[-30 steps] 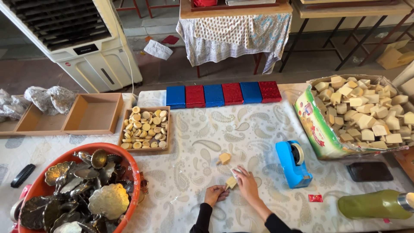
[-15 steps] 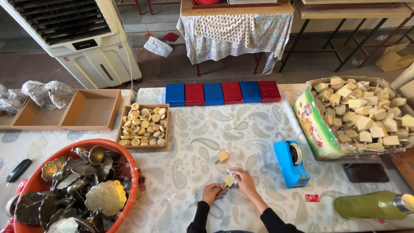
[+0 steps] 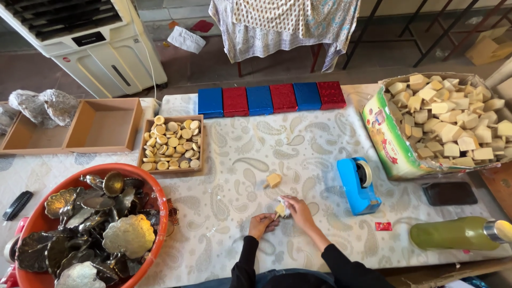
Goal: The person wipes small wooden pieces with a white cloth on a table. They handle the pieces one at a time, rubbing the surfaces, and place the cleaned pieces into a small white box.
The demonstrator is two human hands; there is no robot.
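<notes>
Overhead view of a paisley-covered table (image 3: 320, 133). Low in the centre of the frame, both hands meet over one small tan block (image 3: 279, 209), which appears partly covered in a pale wrapping. The right hand (image 3: 298, 210) closes its fingertips on the block's upper right side; the left hand (image 3: 262, 224) pinches it from the lower left, fingers curled in, neither palm open. A second, bare block (image 3: 273, 180) lies just above, apart from the hands. Judging by the layout, the work is at an early stage: the carton (image 3: 389, 144) at the right edge remains heaped with blocks, while a row of blue and red boxes (image 3: 271, 98) stands closed along the top. A blue tape dispenser (image 3: 358, 185) sits untouched right of the hands.
</notes>
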